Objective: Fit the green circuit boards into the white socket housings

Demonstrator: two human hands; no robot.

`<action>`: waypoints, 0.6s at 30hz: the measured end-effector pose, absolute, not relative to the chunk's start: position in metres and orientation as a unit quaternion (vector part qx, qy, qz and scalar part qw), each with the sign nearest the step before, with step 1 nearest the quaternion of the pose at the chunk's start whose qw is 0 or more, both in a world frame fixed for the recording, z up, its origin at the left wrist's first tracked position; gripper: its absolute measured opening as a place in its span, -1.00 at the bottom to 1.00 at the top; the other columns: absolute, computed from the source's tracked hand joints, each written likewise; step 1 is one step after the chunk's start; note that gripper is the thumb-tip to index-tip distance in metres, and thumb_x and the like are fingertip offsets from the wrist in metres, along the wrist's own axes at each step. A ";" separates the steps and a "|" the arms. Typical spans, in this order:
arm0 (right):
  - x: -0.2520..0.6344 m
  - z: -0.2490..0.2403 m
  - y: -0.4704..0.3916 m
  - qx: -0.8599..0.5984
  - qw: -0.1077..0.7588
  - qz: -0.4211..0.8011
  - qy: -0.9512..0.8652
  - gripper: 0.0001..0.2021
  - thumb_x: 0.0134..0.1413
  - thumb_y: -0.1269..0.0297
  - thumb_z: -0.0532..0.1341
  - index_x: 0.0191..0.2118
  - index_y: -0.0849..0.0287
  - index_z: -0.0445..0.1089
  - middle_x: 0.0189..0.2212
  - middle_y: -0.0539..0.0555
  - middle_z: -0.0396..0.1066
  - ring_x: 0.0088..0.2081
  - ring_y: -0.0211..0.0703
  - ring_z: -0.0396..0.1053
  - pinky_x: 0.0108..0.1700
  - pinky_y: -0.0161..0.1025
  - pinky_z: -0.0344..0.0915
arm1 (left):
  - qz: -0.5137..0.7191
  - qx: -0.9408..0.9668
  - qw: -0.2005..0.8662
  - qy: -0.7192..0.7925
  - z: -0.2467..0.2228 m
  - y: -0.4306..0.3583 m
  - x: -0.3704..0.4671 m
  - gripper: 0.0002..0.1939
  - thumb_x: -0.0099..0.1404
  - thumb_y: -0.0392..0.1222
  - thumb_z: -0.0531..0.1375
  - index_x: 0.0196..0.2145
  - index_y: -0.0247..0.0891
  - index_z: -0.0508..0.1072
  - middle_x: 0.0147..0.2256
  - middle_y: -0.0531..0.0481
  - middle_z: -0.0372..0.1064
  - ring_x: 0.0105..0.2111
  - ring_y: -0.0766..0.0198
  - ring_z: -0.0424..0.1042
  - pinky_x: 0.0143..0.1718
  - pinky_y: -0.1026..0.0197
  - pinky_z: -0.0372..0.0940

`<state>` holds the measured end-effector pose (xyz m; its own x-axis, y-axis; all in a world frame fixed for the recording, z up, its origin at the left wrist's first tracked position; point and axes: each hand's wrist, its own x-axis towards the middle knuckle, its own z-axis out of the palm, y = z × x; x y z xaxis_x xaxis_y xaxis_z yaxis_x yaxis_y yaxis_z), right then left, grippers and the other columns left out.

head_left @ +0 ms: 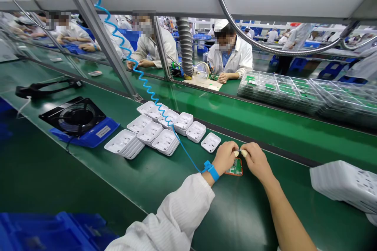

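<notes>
Just above a green circuit board [236, 169] with an orange-red rim, both my hands meet with their fingertips almost touching. My left hand [226, 157], with a blue wrist strap [211, 170], is closed in a pinch and partly covers the board. From the right, my right hand [257, 160] pinches too. Pale finger cots [244, 152] cover some fingertips. Something tiny and dark shows between the fingers, too small to name. Left of my hands lies a single white plastic cover [211, 142].
Stacked white covers [166, 141] stand to the left, more white covers [343, 186] to the right. A fan [78, 115] lies on a blue bin [103, 131]. The coiled blue cord [144, 82] hangs to my strap. Clear trays [282, 90] and co-workers [231, 52] are across the bench.
</notes>
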<state>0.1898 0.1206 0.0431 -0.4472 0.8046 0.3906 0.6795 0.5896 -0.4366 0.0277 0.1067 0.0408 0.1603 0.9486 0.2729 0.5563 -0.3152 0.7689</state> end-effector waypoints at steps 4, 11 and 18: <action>0.187 0.040 0.119 -0.436 0.293 0.108 -0.844 -0.83 0.13 0.37 -0.06 -0.33 0.12 0.26 -0.37 0.06 0.28 -0.29 -0.13 0.18 -0.24 -0.19 0.13 | 0.353 0.731 0.227 0.538 0.038 0.106 0.027 -0.85 0.13 -0.41 0.03 -0.37 -0.24 0.33 -0.36 0.04 0.34 -0.30 0.26 0.27 -0.24 0.21 0.17; 0.178 0.031 0.121 -0.442 0.287 0.082 -0.846 -0.81 0.12 0.36 -0.05 -0.37 0.14 0.28 -0.40 0.08 0.31 -0.30 -0.11 0.20 -0.22 -0.15 0.15 | 0.323 0.732 0.198 0.566 0.033 0.106 0.031 -0.87 0.17 -0.40 0.04 -0.37 -0.24 0.32 -0.39 0.03 0.31 -0.32 0.25 0.27 -0.27 0.21 0.17; 0.188 0.019 0.129 -0.540 0.365 0.089 -0.753 -0.63 0.13 0.14 0.00 0.02 0.18 0.19 -0.13 0.20 0.30 -0.15 -0.05 0.30 -0.13 -0.08 0.25 | 0.282 0.704 0.050 0.649 0.060 0.097 0.005 -0.82 0.25 -0.34 0.02 -0.18 -0.27 0.30 -0.19 -0.12 0.28 -0.14 0.10 0.22 -0.15 0.06 0.12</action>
